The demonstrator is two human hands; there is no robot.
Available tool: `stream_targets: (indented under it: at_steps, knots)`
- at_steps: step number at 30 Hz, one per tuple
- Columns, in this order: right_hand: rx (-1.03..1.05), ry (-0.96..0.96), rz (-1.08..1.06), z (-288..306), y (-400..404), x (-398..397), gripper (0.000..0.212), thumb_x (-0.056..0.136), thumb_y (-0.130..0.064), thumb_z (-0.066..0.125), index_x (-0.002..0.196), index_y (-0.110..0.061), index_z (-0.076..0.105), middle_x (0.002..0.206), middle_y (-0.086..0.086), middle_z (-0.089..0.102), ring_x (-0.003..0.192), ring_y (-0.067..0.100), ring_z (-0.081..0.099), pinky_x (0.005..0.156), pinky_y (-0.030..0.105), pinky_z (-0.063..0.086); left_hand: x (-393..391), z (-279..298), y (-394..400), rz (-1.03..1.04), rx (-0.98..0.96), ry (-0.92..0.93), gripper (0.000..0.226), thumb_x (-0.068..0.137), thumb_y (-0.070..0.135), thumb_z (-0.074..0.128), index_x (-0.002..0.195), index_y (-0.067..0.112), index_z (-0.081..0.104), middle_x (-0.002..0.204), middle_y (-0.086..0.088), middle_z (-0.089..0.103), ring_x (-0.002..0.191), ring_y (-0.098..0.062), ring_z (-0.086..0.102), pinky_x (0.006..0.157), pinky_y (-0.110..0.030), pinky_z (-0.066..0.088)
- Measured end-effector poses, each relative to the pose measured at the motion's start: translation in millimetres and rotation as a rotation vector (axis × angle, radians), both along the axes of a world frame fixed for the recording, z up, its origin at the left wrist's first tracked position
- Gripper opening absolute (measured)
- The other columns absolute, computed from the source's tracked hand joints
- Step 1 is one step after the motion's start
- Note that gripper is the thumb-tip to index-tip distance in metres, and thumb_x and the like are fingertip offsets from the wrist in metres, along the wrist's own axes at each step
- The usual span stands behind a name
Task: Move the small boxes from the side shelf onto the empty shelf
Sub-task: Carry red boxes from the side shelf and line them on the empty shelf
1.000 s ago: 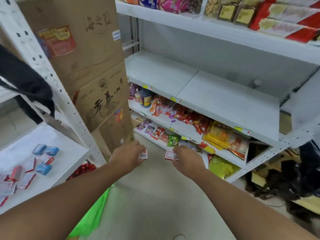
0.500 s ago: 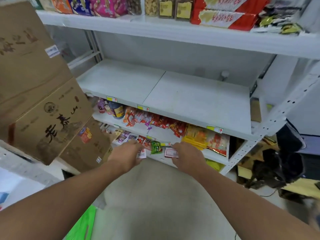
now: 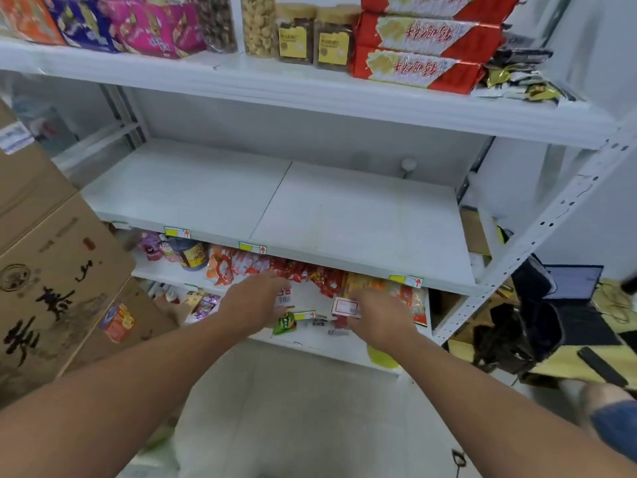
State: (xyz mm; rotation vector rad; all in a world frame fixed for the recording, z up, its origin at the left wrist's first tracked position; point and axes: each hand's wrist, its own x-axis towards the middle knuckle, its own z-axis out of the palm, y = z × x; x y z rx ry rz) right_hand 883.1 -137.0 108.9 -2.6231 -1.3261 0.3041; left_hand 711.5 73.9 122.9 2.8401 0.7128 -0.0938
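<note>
Both hands are raised in front of the rack, below the front edge of the empty shelf. The left hand has its fingers curled round a small box, white with a barcode and a red corner showing past the fingertips. The right hand pinches a second box, white face with a red border, held at its near end. How firmly either is gripped cannot be told; most of each box is hidden by the fingers.

Risks, as judged:
- Each box is held by a small part only; a light carton could slip or tip as it is lifted over the shelf lip.
- The hands sit close over the snack packets on the lower tier; a low approach could snag them or knock a price tag.
- The painted shelf looks smooth, so a box put down with push may slide back.

Materials: the boxes are flat, rectangular, glossy printed card. The shelf is white sheet panel in two halves with a seam, on perforated metal uprights. A large corrugated carton stands to the left
</note>
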Motion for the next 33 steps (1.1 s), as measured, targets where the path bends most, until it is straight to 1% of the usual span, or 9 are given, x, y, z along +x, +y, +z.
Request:
stream_targets:
  at_steps: [3,5,8,11,15,17,24,30,33]
  knots:
    - [-0.042,-0.024,-0.037,16,19,13,0.022,0.088,-0.035,0.069,0.108,-0.027,0.066,0.107,-0.001,0.068,0.099,0.027,0.067,0.075,0.036,0.054,21,9,30,-0.045,0.026,-0.098,0.051,0.097,0.037,0.075,0.146,0.028,0.062,0.141,0.001,0.061,0.124,-0.022,0.063,0.094,-0.038,0.055]
    - [-0.097,-0.045,-0.033,19,32,15,0.025,0.088,-0.036,0.070,0.111,-0.027,0.066,0.110,0.002,0.068,0.104,0.028,0.067,0.078,0.036,0.054,31,10,49,-0.072,0.029,-0.108,0.049,0.098,0.036,0.075,0.145,0.028,0.063,0.134,0.001,0.062,0.120,-0.022,0.063,0.083,-0.034,0.050]
    - [-0.147,-0.043,-0.043,16,54,6,0.032,0.088,-0.038,0.070,0.118,-0.027,0.068,0.115,0.003,0.069,0.108,0.029,0.066,0.083,0.037,0.056,36,2,77,-0.088,-0.001,-0.090,0.044,0.097,0.039,0.073,0.140,0.031,0.063,0.125,0.002,0.061,0.112,-0.022,0.063,0.075,-0.032,0.041]
    - [-0.109,-0.033,-0.086,14,76,5,0.034,0.089,-0.038,0.071,0.122,-0.027,0.068,0.117,0.002,0.070,0.110,0.029,0.066,0.082,0.036,0.055,45,-5,104,-0.145,-0.039,-0.090,0.039,0.096,0.039,0.073,0.134,0.032,0.065,0.117,0.003,0.060,0.106,-0.022,0.062,0.073,-0.034,0.042]
    - [-0.087,0.062,-0.119,3,99,5,0.033,0.087,-0.036,0.073,0.118,-0.027,0.070,0.112,0.000,0.073,0.102,0.026,0.068,0.072,0.033,0.049,57,-13,130,-0.182,-0.094,-0.090,0.037,0.094,0.037,0.075,0.129,0.030,0.067,0.112,0.004,0.058,0.104,-0.025,0.064,0.079,-0.040,0.053]
    - [-0.083,0.090,-0.125,-3,108,5,0.031,0.087,-0.036,0.075,0.117,-0.029,0.070,0.109,-0.003,0.072,0.100,0.024,0.067,0.070,0.032,0.047,64,-15,137,-0.177,-0.103,-0.064,0.035,0.094,0.037,0.075,0.128,0.031,0.068,0.111,0.004,0.058,0.103,-0.025,0.064,0.081,-0.042,0.055]
    - [-0.053,0.167,-0.183,-11,124,35,0.030,0.085,-0.036,0.075,0.113,-0.032,0.069,0.109,-0.006,0.071,0.100,0.023,0.068,0.080,0.038,0.059,106,-18,148,-0.190,-0.087,-0.010,0.037,0.094,0.039,0.075,0.130,0.031,0.068,0.111,0.003,0.059,0.101,-0.024,0.065,0.084,-0.042,0.056]
    - [-0.049,0.202,-0.126,-27,136,87,0.025,0.086,-0.036,0.069,0.109,-0.028,0.068,0.106,-0.002,0.067,0.097,0.025,0.067,0.078,0.038,0.059,153,-25,150,-0.147,-0.072,0.066,0.043,0.093,0.040,0.074,0.134,0.032,0.064,0.116,0.006,0.058,0.107,-0.023,0.065,0.091,-0.044,0.057]
    - [-0.063,0.208,-0.093,-37,142,118,0.029,0.089,-0.034,0.069,0.116,-0.026,0.068,0.109,0.000,0.066,0.101,0.026,0.066,0.081,0.038,0.058,175,-37,149,-0.089,-0.156,0.070,0.036,0.089,0.044,0.075,0.123,0.037,0.069,0.107,0.011,0.058,0.102,-0.021,0.067,0.089,-0.044,0.057]
